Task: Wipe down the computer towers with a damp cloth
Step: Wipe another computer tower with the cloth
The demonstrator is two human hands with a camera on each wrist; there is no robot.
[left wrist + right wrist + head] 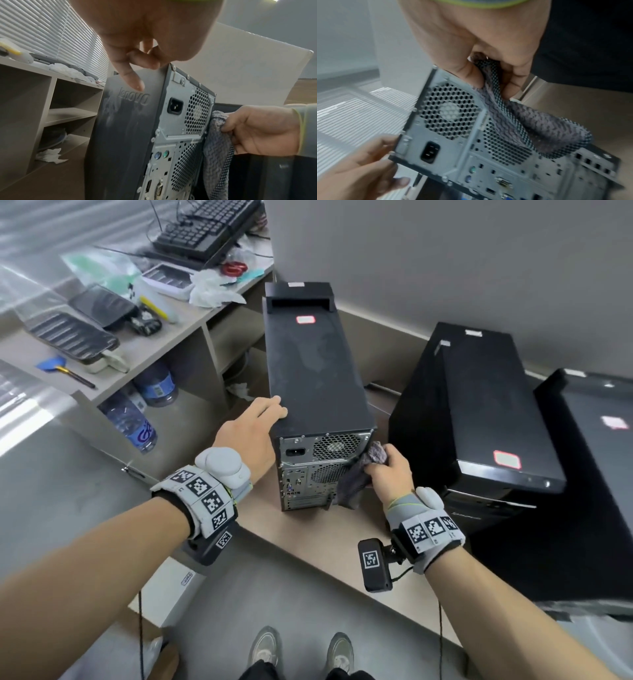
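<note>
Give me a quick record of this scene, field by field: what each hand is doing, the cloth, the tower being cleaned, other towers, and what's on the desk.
left hand: rests on the tower's top left rear edge, steadying it
right hand: grips the cloth
cloth: grey, bunched, against the rear panel's right edge
tower: black, upright, rear panel facing the person, dusty smears on top
other towers: black, to the right
desk: keyboard, scissors

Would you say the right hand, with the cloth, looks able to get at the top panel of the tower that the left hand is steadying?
Probably yes. The right hand holds the cloth at the tower's rear right edge, just below the bare top panel; the left hand covers only its near left corner.
</note>
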